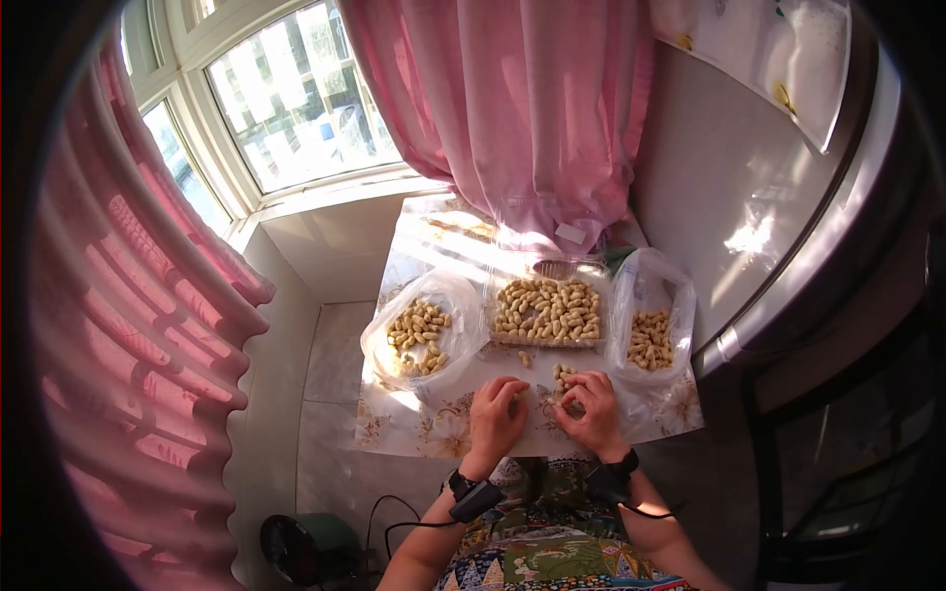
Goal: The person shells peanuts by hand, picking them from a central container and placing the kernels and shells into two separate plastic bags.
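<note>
My left hand (500,416) is at the table's front edge, its fingers curled into a pinch. What they hold, if anything, is too small to make out. Just to the right, my right hand (591,412) bends its fingers round a few unshelled peanuts (564,374), partly hidden by the fingers. A single peanut (525,360) lies on the tablecloth between the hands and a clear plastic box (547,344). That box holds many peanuts (552,307). To its left, an open white plastic bag (459,370) contains more peanuts (418,333); another bag (682,305) with peanuts (650,341) stands at right.
The small table has a flowered tablecloth (448,428). Pink curtains (493,98) hang behind it and at left (148,394), beside a window (296,98). A dark green round object (325,544) and black cables are on the floor at lower left.
</note>
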Action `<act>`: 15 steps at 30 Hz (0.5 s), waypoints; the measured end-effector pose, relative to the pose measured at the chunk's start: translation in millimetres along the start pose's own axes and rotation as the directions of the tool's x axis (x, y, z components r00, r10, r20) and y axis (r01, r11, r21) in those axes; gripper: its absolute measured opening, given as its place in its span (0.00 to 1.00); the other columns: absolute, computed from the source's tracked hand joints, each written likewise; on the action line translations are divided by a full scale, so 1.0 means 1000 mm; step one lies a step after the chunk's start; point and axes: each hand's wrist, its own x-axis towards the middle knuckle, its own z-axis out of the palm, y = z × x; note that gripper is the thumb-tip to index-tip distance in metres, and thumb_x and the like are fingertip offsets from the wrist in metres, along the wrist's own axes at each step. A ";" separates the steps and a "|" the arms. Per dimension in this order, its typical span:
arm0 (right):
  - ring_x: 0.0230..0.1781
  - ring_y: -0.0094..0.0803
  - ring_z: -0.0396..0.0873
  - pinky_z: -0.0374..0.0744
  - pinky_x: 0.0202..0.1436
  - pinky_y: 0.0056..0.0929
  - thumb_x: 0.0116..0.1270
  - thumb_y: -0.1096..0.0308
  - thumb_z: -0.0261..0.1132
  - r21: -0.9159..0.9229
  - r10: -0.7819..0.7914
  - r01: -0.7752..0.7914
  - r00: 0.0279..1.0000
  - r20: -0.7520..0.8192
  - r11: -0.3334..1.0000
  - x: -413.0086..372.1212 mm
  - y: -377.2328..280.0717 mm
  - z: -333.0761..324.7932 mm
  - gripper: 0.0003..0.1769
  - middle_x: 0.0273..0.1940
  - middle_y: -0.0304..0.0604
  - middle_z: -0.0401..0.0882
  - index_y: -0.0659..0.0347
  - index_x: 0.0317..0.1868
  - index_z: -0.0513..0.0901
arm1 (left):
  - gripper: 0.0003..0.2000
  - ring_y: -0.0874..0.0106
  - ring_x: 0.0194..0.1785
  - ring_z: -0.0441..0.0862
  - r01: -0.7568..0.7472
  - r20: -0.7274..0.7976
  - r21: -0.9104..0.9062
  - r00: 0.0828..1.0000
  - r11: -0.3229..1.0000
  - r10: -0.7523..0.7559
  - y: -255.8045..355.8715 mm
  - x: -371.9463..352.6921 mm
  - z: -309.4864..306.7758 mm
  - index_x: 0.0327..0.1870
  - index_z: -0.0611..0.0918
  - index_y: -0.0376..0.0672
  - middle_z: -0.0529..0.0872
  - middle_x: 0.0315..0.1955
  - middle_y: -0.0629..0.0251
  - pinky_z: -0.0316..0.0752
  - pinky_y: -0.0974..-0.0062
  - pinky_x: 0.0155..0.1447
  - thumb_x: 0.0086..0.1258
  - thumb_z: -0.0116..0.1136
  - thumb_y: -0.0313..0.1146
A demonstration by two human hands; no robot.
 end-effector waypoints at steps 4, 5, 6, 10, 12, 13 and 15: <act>0.59 0.45 0.79 0.78 0.64 0.44 0.55 0.66 0.78 -0.002 0.006 -0.006 1.000 -0.001 1.000 -0.001 0.002 0.001 0.12 0.52 0.42 0.84 0.57 0.34 0.82 | 0.14 0.56 0.50 0.86 0.043 -0.037 -0.043 0.998 0.998 -0.044 0.001 -0.001 0.002 0.47 0.87 0.44 0.87 0.47 0.61 0.81 0.60 0.54 0.60 0.66 0.20; 0.59 0.45 0.79 0.78 0.64 0.44 0.55 0.65 0.78 -0.001 0.008 -0.008 1.000 -0.001 1.000 -0.001 0.002 0.002 0.12 0.52 0.42 0.84 0.57 0.34 0.83 | 0.14 0.56 0.50 0.86 0.042 -0.037 -0.043 0.998 0.998 -0.044 0.001 -0.001 0.002 0.47 0.87 0.44 0.87 0.47 0.61 0.81 0.60 0.54 0.60 0.66 0.20; 0.59 0.45 0.79 0.78 0.64 0.44 0.55 0.65 0.78 -0.001 0.008 -0.008 1.000 -0.001 1.000 -0.001 0.002 0.002 0.12 0.52 0.42 0.84 0.57 0.34 0.83 | 0.14 0.55 0.50 0.86 0.044 -0.040 -0.044 0.998 0.998 -0.046 0.001 -0.001 0.002 0.47 0.87 0.44 0.86 0.48 0.61 0.81 0.60 0.54 0.60 0.66 0.20; 0.59 0.45 0.79 0.78 0.63 0.44 0.56 0.64 0.79 -0.008 0.004 -0.004 1.000 0.008 1.000 0.000 0.001 0.001 0.12 0.51 0.42 0.84 0.57 0.36 0.84 | 0.13 0.55 0.49 0.86 0.047 -0.035 -0.041 0.998 0.998 -0.048 0.001 -0.001 0.002 0.47 0.87 0.44 0.86 0.47 0.60 0.81 0.60 0.53 0.61 0.66 0.21; 0.59 0.45 0.79 0.78 0.63 0.44 0.56 0.64 0.79 -0.006 0.005 -0.005 1.000 0.013 1.000 0.000 0.000 0.000 0.12 0.51 0.42 0.84 0.57 0.36 0.85 | 0.13 0.55 0.49 0.86 0.047 -0.034 -0.039 0.998 0.998 -0.048 0.001 0.000 0.002 0.47 0.87 0.44 0.86 0.47 0.60 0.81 0.60 0.53 0.60 0.66 0.21; 0.59 0.45 0.79 0.78 0.63 0.44 0.56 0.64 0.79 -0.005 0.007 -0.007 1.000 0.014 1.000 0.000 -0.001 0.000 0.12 0.51 0.41 0.84 0.57 0.36 0.85 | 0.13 0.55 0.49 0.86 0.047 -0.033 -0.036 0.998 0.998 -0.048 0.002 0.000 0.001 0.46 0.87 0.44 0.86 0.47 0.60 0.81 0.60 0.53 0.60 0.66 0.21; 0.59 0.45 0.79 0.78 0.63 0.44 0.56 0.64 0.79 -0.004 0.009 -0.008 1.000 0.016 1.000 0.001 -0.001 0.000 0.13 0.51 0.41 0.84 0.57 0.36 0.85 | 0.13 0.55 0.49 0.86 0.043 -0.034 -0.037 0.998 0.998 -0.044 0.002 0.000 0.001 0.46 0.87 0.44 0.86 0.47 0.60 0.81 0.60 0.53 0.60 0.66 0.21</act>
